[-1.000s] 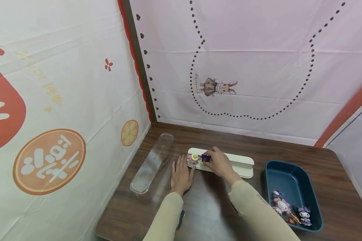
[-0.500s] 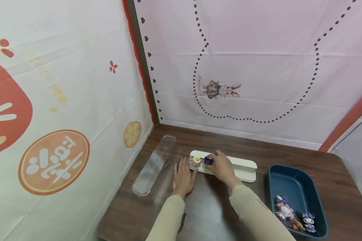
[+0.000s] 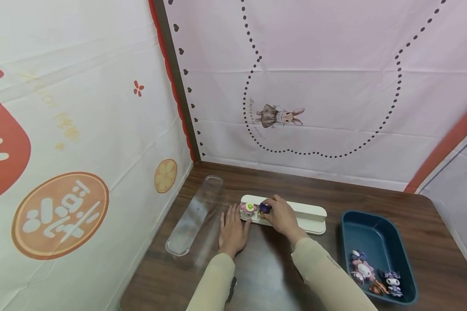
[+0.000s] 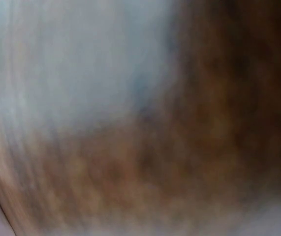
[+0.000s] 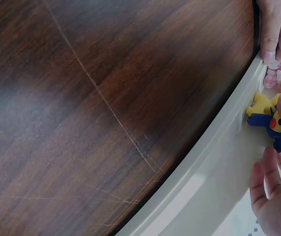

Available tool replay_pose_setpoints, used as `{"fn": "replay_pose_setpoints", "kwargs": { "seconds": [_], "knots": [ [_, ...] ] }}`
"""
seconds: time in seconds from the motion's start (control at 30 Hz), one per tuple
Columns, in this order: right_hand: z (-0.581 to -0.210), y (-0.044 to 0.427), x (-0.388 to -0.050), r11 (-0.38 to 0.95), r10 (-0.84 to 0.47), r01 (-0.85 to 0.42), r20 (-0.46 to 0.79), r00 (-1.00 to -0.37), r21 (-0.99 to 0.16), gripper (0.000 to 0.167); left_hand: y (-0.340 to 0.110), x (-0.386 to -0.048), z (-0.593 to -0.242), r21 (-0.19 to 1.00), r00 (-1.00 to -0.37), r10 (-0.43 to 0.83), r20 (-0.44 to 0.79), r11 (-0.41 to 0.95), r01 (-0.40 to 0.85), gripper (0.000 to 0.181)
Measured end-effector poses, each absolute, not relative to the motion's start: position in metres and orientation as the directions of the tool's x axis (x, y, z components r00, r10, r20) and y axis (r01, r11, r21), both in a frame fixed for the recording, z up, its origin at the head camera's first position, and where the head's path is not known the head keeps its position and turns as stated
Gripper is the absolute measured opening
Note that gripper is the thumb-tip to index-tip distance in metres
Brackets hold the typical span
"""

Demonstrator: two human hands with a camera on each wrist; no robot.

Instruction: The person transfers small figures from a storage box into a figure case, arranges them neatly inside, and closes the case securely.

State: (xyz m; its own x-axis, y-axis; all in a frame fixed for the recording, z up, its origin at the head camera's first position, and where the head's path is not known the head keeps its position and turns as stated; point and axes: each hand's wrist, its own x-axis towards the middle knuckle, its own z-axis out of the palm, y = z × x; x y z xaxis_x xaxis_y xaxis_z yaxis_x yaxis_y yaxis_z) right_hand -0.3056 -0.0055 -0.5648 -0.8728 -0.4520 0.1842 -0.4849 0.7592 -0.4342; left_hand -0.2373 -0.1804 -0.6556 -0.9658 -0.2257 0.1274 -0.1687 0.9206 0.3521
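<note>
A long white stand (image 3: 311,218) lies on the table, with a pink figure (image 3: 248,208) at its left end. Beside that figure my right hand (image 3: 283,216) pinches a small dark blue and yellow figure (image 3: 264,208) over the stand. In the right wrist view the yellow and blue figure (image 5: 273,120) is between the thumb and fingers of my right hand (image 5: 280,201). My left hand (image 3: 232,231) lies with fingers extended at the stand's left end, touching it near the pink figure. The left wrist view is too blurred to show the hand.
A long clear plastic cover (image 3: 194,216) lies on the table at the left. At the right stands a dark blue tray (image 3: 373,220) holding several small figures (image 3: 363,270) at its near end. Printed cloth walls border the table at the back and left.
The head view has shifted slightly. Both hands keep nearly the same places at the stand, and the right one still holds the blue and yellow figure.
</note>
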Motion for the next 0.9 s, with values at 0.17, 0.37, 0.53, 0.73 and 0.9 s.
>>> {"fn": "replay_pose_setpoints", "kwargs": {
  "seconds": [0.17,0.37,0.53,0.73,0.9],
  "knots": [
    [-0.562,-0.011,-0.308,0.75,-0.457,-0.498,0.203,-0.866,-0.435,0.046,-0.184,-0.238,-0.653,0.359,-0.964,-0.226,0.139,0.919,-0.164,0.073],
    [-0.56,-0.017,-0.309,0.75,-0.464,-0.503,0.2,-0.863,-0.429,0.049,-0.188,-0.237,-0.65,0.348,-0.959,-0.242,0.148,0.92,-0.179,0.074],
    [-0.558,-0.018,-0.308,0.751,-0.471,-0.502,0.185,-0.863,-0.429,0.051,-0.19,-0.237,-0.651,0.336,-0.957,-0.253,0.145,0.922,-0.193,0.074],
    [-0.548,-0.003,-0.305,0.735,-0.471,-0.504,0.193,-0.861,-0.453,0.058,-0.186,-0.241,-0.655,0.333,-0.96,-0.226,0.167,0.929,-0.161,0.074],
    [-0.529,0.023,-0.298,0.72,-0.469,-0.495,0.184,-0.864,-0.486,0.062,-0.181,-0.239,-0.654,0.324,-0.966,-0.214,0.145,0.933,-0.158,0.075]
  ]
}}
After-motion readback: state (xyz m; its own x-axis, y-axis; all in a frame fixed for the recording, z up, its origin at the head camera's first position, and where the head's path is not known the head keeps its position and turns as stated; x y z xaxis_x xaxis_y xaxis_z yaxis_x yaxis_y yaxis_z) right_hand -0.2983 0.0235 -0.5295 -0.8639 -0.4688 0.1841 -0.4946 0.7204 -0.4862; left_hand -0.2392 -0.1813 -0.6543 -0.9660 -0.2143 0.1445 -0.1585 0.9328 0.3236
